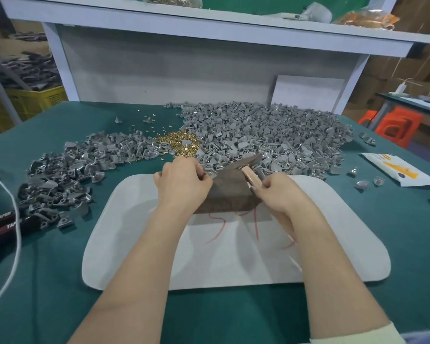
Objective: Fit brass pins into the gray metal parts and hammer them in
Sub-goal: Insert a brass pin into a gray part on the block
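**Hammer in one hand, small part in the other**

Our right hand point(281, 192) grips the wooden handle of the hammer point(249, 174). Its head looks blurry over the far side of the dark block point(224, 197). Our left hand point(184, 180) has its fingers curled tight, pinching what looks like a small gray part point(206, 173) at the block's edge. The block sits on a white mat point(124, 232). The brass pins point(181, 144) lie heaped behind, between piles of gray parts point(271, 135).
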`<state>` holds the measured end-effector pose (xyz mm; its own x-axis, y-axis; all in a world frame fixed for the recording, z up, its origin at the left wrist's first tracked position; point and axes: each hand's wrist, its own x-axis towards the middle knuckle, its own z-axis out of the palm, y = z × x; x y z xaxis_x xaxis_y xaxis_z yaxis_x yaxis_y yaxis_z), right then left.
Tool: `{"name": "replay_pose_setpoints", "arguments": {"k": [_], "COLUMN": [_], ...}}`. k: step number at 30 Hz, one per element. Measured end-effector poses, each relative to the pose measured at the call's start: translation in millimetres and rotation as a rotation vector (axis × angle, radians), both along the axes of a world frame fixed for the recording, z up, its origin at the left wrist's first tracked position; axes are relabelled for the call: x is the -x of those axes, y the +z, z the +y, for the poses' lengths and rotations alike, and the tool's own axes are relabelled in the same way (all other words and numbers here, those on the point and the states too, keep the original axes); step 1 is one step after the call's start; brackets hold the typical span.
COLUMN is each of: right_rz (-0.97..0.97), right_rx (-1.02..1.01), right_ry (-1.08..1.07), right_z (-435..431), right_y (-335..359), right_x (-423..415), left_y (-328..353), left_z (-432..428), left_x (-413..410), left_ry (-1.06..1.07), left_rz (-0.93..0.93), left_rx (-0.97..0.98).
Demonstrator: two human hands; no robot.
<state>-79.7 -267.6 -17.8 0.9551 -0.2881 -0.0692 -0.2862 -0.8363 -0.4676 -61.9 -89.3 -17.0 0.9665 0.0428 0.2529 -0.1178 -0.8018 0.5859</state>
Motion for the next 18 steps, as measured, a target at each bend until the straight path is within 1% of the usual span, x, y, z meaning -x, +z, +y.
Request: {"name": "replay_pose_setpoints", "arguments": {"k": [3, 5, 7, 9, 12, 16, 18], "right_rz": [-0.149, -0.286, -0.412, -0.474, -0.504, -0.610, -0.559], "right_rx": [-0.222, -0.263, -0.249, -0.241, -0.148, -0.053, -0.003], "right_ry": [-0.022, 0.005, 0.076, 0.173, 0.264, 0.274, 0.308], "right_z": [-1, 0, 1, 3, 9, 16, 17], "right_y": [0, 5, 13, 18, 20, 25, 28], "right_x": [3, 6, 9, 13, 22, 27, 28], "left_y": [0, -1, -1, -1, -1, -3, -3], "left_z": [2, 1, -1, -1, 1, 2, 2], "left_x": [0, -1, -1, -1, -1, -1, -1], "left_ry": [0.000, -0.007, -0.014, -0.012, -0.003, -0.006, -0.006], "left_rz": [0.011, 0.015, 0.017, 0.012, 0.004, -0.010, 0.006], "left_rx": [0.008, 0.001, -0.006, -0.004, 0.005, 0.023, 0.044]}}
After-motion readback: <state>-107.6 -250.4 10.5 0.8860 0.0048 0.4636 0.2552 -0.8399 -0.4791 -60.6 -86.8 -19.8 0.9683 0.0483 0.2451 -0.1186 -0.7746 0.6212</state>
